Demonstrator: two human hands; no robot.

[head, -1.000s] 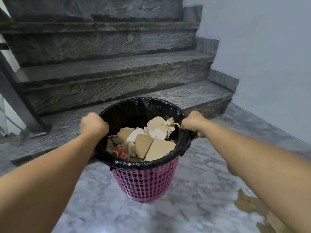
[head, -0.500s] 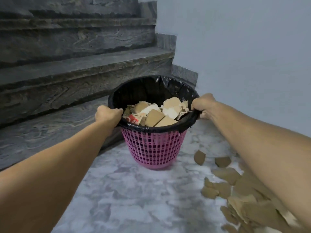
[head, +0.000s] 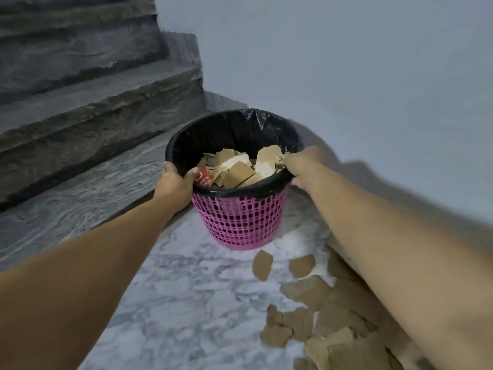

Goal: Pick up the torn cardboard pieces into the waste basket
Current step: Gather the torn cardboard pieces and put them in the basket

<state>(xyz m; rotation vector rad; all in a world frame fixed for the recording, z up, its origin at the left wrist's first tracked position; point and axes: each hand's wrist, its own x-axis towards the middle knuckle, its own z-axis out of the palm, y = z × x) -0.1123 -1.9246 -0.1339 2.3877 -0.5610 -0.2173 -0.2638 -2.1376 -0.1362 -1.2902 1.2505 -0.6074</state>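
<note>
A pink mesh waste basket point(head: 240, 222) with a black bag liner point(head: 234, 129) is tilted a little and seems lifted just above the marble floor. Torn brown and white cardboard pieces point(head: 240, 172) and a red scrap fill it. My left hand point(head: 174, 185) grips the left rim. My right hand point(head: 300, 162) grips the right rim. Several more torn cardboard pieces point(head: 312, 311) lie scattered on the floor at the lower right, partly hidden under my right forearm.
Dark grey stone stairs point(head: 88, 108) rise at the left, close behind the basket. A plain pale wall point(head: 360, 76) stands at the right. The white-grey marble floor point(head: 186, 316) stretches in front of me.
The basket, held in both hands, has come away from the stairs to the right, toward the wall. The scattered pieces on the floor now lie right beside it.
</note>
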